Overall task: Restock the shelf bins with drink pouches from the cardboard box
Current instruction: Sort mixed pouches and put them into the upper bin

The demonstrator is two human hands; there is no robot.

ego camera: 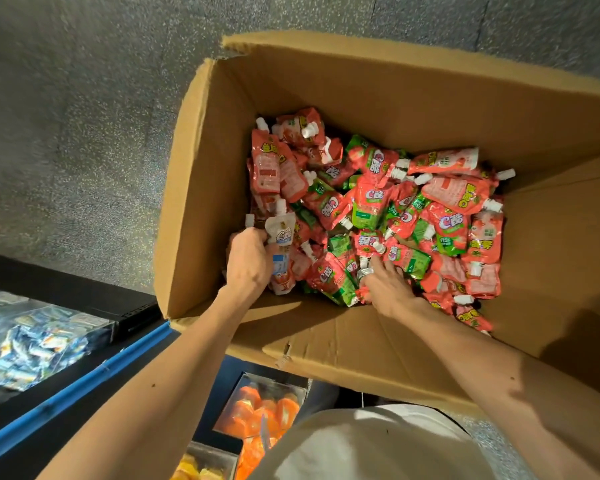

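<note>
At 6 o'clock lies a pale shirt (371, 445), with a bin (271, 380) of orange pouches just left of it. A bin of blue packs (94, 320) sits at 8 o'clock. Both arms reach into the box (395, 84) at centre. The left hand (248, 263) grips white pouches (281, 233) at the pile's 9 o'clock edge. The right hand (388, 289) lies on the red pouches (395, 202) at the pile's 6 o'clock, fingers forward; whether they pinch one I cannot tell. Speckled floor (84, 98) lies beyond, 10 to 12 o'clock.

Red-and-green pouches (388, 209) fill the brown cardboard box (361, 98); orange packs (260, 414) below; speckled grey floor (84, 116).
</note>
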